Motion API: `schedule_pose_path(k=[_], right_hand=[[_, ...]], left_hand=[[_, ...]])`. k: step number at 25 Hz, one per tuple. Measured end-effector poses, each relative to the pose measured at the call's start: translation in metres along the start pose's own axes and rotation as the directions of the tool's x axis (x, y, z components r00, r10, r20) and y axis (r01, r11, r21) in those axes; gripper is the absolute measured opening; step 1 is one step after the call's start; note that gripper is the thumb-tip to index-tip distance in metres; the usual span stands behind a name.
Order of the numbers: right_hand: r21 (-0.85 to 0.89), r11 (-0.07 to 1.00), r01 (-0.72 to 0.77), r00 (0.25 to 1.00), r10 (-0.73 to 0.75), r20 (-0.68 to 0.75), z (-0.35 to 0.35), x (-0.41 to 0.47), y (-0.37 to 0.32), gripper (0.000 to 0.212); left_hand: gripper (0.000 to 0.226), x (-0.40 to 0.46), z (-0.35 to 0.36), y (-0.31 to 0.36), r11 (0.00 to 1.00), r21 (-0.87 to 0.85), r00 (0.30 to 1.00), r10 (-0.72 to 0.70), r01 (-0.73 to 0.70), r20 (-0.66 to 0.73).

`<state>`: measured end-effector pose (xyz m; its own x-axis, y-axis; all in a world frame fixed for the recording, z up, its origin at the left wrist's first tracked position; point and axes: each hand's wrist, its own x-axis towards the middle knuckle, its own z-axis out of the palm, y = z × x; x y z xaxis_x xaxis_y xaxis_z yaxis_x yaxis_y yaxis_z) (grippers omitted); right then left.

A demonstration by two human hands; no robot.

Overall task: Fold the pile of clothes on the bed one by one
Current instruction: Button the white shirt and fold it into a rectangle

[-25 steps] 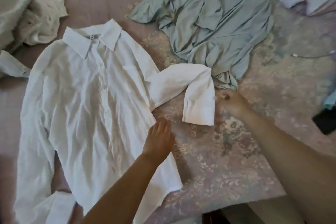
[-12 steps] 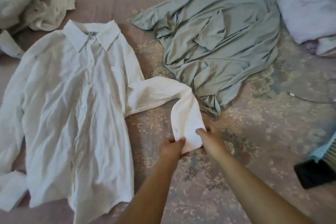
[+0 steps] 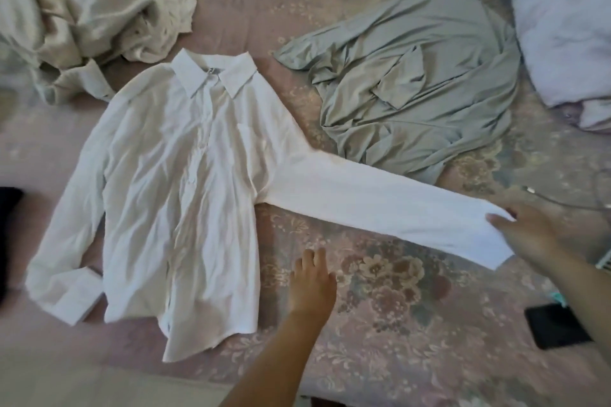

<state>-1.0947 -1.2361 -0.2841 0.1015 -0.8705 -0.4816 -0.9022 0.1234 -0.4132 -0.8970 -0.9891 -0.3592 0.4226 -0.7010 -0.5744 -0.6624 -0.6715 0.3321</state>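
A white collared shirt (image 3: 185,182) lies flat, front up, on the pink floral bedspread (image 3: 380,324). Its right-hand sleeve (image 3: 380,208) is stretched out straight toward the right. My right hand (image 3: 529,228) holds the cuff end of that sleeve, thumb on top of the cloth. My left hand (image 3: 312,281) hovers with straight fingers over the bedspread just below the sleeve, apart from the shirt. The other sleeve lies along the shirt's left side with its cuff folded near the hem.
A grey-green garment (image 3: 423,82) lies crumpled at the upper right, touching the stretched sleeve. A heap of cream clothes (image 3: 86,10) sits at the upper left. A pale lilac pillow (image 3: 562,20) is at the far right, a black phone (image 3: 555,334) at the lower right.
The bent sleeve, held at the cuff by both hands, has been pulled out straight to the right by my right hand. My left hand has let go and moved left.
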Motion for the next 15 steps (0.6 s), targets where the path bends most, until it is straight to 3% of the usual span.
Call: schedule_pose_path(k=[3, 6, 10, 11, 13, 15], right_hand=[[-0.04, 0.998, -0.046, 0.997, 0.043, -0.068, -0.019, 0.035, 0.022, 0.02], [-0.214, 0.973, -0.091, 0.995, 0.08, -0.058, -0.013, 0.075, 0.035, 0.025], [-0.458, 0.872, -0.175, 0.978, 0.1, -0.182, 0.053, 0.087, 0.02, 0.053], [-0.505, 0.854, -0.121, 0.983, 0.032, -0.181, 0.075, 0.075, 0.008, 0.057], [-0.557, 0.818, 0.143, 0.976, -0.209, -0.056, 0.128, 0.04, -0.017, 0.058], [-0.457, 0.811, 0.365, 0.929, -0.35, 0.121, 0.184, -0.009, -0.043, 0.053]], left_hand=[[0.05, 0.011, 0.004, -0.01, 0.982, 0.137, 0.991, 0.132, -0.132, 0.007], [0.06, 0.019, 0.018, -0.044, 0.953, 0.274, 0.992, 0.117, -0.127, 0.052], [0.102, 0.021, 0.042, -0.11, 0.93, 0.336, 0.981, 0.182, -0.15, -0.065], [0.107, 0.019, 0.048, -0.122, 0.929, 0.331, 0.977, 0.2, -0.166, -0.072], [0.109, 0.01, 0.058, -0.14, 0.92, 0.325, 0.968, 0.245, -0.219, -0.043], [0.113, -0.006, 0.066, -0.159, 0.884, 0.356, 0.945, 0.326, -0.302, -0.007]])
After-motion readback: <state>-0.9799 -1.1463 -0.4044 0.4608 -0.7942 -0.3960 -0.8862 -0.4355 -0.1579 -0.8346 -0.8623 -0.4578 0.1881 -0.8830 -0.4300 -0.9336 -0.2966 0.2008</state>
